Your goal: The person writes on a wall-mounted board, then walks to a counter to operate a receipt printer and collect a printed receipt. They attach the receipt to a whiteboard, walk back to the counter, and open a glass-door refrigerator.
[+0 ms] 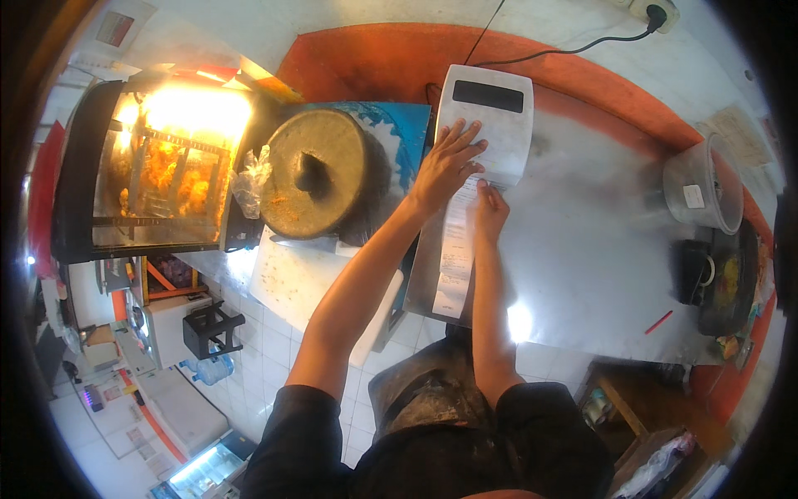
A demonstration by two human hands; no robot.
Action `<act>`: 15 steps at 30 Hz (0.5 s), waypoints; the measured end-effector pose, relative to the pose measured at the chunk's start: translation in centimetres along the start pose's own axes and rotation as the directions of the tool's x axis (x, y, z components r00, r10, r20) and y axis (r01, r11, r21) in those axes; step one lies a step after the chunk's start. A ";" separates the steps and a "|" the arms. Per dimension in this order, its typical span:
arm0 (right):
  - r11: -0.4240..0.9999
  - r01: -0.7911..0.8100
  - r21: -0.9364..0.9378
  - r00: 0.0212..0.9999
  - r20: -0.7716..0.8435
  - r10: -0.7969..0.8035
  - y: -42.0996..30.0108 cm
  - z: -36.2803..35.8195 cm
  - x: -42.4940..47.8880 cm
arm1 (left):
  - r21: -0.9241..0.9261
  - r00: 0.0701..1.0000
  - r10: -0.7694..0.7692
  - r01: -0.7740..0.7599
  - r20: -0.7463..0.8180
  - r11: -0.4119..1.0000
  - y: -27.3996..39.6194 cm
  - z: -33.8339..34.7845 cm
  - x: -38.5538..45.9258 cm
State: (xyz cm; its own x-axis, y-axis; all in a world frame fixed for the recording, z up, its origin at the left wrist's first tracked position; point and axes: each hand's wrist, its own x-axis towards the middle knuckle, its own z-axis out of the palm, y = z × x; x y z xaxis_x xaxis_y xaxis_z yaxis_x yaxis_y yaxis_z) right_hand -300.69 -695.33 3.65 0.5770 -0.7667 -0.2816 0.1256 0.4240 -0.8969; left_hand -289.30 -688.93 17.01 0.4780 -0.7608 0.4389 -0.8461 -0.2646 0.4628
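A white machine (514,134) with a dark display panel (488,96) stands on the metal counter near the wall. My left hand (444,163) rests with spread fingers on the machine's lower cover and holds nothing. From the machine's near edge, a long printed paper strip (454,268) runs towards me over a dark surface (427,274). My right hand (490,214) pinches the strip's right side close to where it leaves the machine. Small print covers parts of the strip. Its far end is partly hidden by my fingers.
To the left are a lit glass warming cabinet (168,181) with fried food, a large round lid (340,199) with a knob, and a white cutting board (293,271) with crumbs. A clear plastic tub (698,181) and a red stick (659,322) are on the right. A black cord (580,47) runs to the socket.
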 end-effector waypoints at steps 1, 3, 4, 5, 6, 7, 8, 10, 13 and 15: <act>1.000 0.006 0.012 0.998 -0.057 -0.006 0.4 0.0 -0.3 | -0.011 1.000 0.004 -0.004 0.018 1.000 0.2 0.3 0.4; 0.999 0.026 -0.024 0.986 -0.165 -0.030 0.9 -0.3 -1.4 | -0.029 0.999 0.013 -0.012 0.048 1.000 0.8 0.9 1.2; 0.997 0.032 -0.075 0.980 -0.195 -0.046 1.1 -0.1 -2.0 | -0.028 0.999 0.002 0.000 0.049 1.000 0.6 0.8 1.0; 0.996 -0.001 -0.087 0.990 -0.140 -0.011 0.9 -0.5 -2.1 | -0.033 0.998 -0.002 0.004 0.060 0.999 0.5 0.6 0.9; 0.994 -0.033 -0.101 0.996 -0.087 0.024 0.5 -1.3 -2.0 | -0.040 0.997 -0.004 0.007 0.071 0.999 0.5 0.5 0.9; 0.991 -0.059 -0.122 0.998 -0.030 0.056 -0.1 -2.0 -2.0 | -0.048 0.997 -0.008 0.012 0.074 0.999 0.5 0.2 0.9; 0.986 -0.042 -0.159 0.999 -0.019 0.040 -0.5 -2.2 -2.4 | -0.031 0.997 -0.008 0.010 0.082 0.999 0.4 -0.3 0.8; 0.971 -0.012 -0.238 1.000 0.010 0.015 -1.2 -2.8 -4.1 | 0.001 0.995 -0.018 0.018 0.096 1.000 0.4 -1.7 -0.3; 0.956 -0.037 -0.290 0.998 0.042 0.051 -9.0 -3.1 -9.5 | -0.419 0.916 -0.377 0.290 -0.140 0.860 5.2 -4.4 -4.3; 0.967 0.049 -0.251 0.983 0.182 -0.002 -14.3 -1.8 -13.8 | -0.709 0.810 -0.579 0.464 0.096 0.532 6.6 -5.8 -11.3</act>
State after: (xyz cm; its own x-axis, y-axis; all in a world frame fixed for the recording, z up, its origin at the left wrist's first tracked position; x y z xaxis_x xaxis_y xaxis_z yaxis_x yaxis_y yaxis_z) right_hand -311.94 -691.70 19.72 0.7139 -0.6671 -0.2130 -0.0530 0.2518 -0.9663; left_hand -298.90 -678.62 19.58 0.8543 -0.5197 0.0138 -0.0608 -0.0735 0.9954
